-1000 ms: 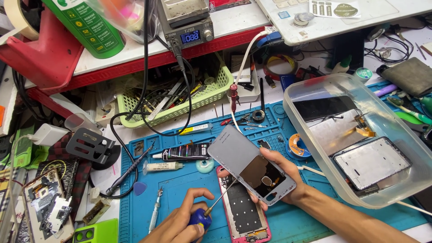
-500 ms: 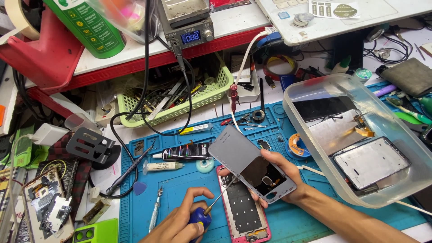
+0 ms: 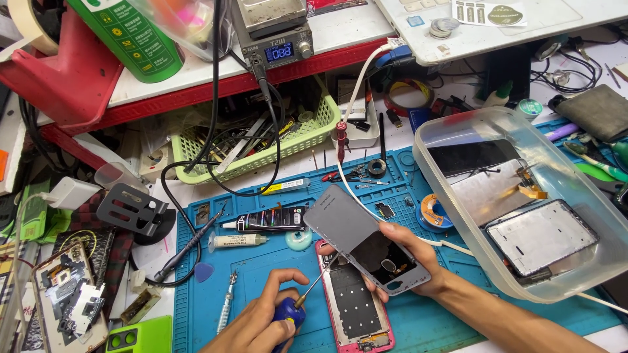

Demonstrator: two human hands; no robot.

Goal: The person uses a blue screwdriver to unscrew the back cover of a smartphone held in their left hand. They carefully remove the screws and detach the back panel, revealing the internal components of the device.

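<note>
Holding a blue-handled screwdriver [image 3: 292, 312] in a closed grip, the left hand [image 3: 261, 320] sits low at the near edge of the blue work mat [image 3: 261, 261], its thin shaft slanting up and to the right toward the upper end of a pink-framed phone [image 3: 356, 301] that lies flat on the mat. The phone's long axis runs from the far side toward the person, tilted slightly, with its near end by the bottom of the picture. The right hand [image 3: 409, 252] is clamped on a grey back panel [image 3: 363, 238], fingers wrapped over its lower right edge, and holds it lifted at a slant over the phone's upper right part; the panel's long axis runs from upper left to lower right, crossing the phone's. The screwdriver tip reaches just under the panel's left edge; whether it touches the phone cannot be told. The left hand is thus the nearer to the phone's exposed body, the right above and to its right. A clear plastic tub [image 3: 458, 196] of screens stands to the right, a green basket [image 3: 261, 160] of tools beyond the mat.
</note>
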